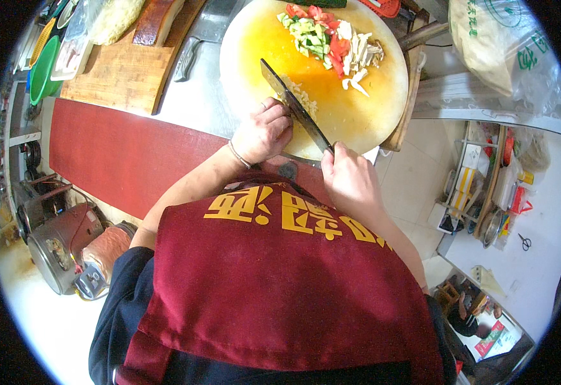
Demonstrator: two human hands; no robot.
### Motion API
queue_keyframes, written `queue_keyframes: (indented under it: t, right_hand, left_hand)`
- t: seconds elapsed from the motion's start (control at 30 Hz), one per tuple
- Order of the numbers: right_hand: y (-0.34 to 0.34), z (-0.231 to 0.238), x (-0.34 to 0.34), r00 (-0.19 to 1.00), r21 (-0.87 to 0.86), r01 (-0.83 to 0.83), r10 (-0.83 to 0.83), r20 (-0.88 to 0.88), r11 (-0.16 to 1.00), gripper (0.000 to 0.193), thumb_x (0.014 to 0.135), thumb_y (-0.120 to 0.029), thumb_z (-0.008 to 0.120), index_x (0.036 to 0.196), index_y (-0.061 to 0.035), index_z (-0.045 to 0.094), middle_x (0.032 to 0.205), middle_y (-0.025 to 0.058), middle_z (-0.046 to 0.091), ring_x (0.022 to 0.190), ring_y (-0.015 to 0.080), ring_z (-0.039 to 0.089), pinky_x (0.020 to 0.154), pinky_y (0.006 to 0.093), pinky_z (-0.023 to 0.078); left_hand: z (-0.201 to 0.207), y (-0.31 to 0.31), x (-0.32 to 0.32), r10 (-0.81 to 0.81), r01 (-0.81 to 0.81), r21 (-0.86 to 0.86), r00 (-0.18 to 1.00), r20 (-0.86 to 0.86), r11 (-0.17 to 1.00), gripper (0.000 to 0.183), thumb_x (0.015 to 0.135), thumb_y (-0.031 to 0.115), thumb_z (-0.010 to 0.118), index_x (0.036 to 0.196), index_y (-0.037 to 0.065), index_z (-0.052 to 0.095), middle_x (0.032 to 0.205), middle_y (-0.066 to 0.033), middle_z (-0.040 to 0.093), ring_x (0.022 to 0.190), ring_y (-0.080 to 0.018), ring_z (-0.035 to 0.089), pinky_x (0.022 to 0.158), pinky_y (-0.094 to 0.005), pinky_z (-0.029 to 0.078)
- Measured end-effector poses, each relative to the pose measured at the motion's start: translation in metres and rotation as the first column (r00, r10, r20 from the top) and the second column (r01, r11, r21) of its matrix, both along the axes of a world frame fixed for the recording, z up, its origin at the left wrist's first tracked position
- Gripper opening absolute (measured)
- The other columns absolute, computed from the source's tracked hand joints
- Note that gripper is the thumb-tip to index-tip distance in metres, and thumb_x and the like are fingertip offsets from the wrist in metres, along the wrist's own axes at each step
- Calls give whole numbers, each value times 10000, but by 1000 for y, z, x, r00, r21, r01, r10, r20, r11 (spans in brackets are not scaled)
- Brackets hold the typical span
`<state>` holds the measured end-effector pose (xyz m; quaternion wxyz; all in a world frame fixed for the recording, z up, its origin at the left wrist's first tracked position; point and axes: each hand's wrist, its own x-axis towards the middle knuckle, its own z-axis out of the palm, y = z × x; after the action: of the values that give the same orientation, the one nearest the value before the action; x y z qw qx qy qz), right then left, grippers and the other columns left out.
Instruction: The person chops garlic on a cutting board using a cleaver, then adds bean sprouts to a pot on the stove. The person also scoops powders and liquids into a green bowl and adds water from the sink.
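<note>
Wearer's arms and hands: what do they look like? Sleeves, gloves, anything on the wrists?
Left hand and right hand are ungloved, forearms bare. A thin, light-coloured bracelet circles the left wrist; none visible on the right. Dark sleeves end near the elbows.

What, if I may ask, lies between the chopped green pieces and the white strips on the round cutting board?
Red pieces lie between the chopped green pieces and the white strips, as the head view shows.
</note>
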<state>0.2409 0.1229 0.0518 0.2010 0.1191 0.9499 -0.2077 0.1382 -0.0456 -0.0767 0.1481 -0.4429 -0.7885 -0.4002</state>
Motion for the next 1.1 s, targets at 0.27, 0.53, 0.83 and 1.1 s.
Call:
queue_keyframes:
  t: [0.27, 0.53, 0.83, 1.1]
  right_hand:
    - [5, -11, 4, 990, -28, -59, 55, -134, 998, 277, 978, -232, 471, 895, 17, 557, 779, 274, 648, 723, 446, 657, 665, 514, 535]
    - [3, 1, 4, 990, 3, 16, -15, -141, 1000, 275, 980, -232, 475, 885, 12, 562, 832, 269, 654, 758, 442, 658, 693, 513, 532]
    - [6, 6, 7, 991, 0, 26, -25, -134, 1000, 270, 975, -239, 485, 898, 12, 549, 829, 264, 653, 756, 440, 659, 691, 508, 535]
    - [3, 3, -3, 999, -5, 26, -26, 25, 1000, 297, 978, -254, 470, 950, 25, 570, 900, 265, 663, 849, 445, 653, 767, 513, 519]
  left_hand:
    - [4, -8, 2, -11, 6, 65, 998, 67, 998, 153, 669, -12, 703, 800, 31, 637, 869, -84, 604, 833, -275, 585, 751, -356, 516]
    - [4, -10, 8, 19, -16, -45, 998, 52, 999, 203, 698, -14, 699, 891, 25, 649, 933, -92, 622, 872, -267, 602, 790, -352, 517]
    - [-9, -7, 11, 125, -139, 87, 980, 153, 986, 192, 722, -37, 684, 900, 24, 649, 948, -108, 648, 884, -285, 625, 768, -357, 529]
    - [5, -5, 6, -5, 6, -71, 1000, 17, 997, 260, 634, -46, 642, 885, 20, 653, 975, -100, 642, 914, -262, 619, 836, -353, 516]
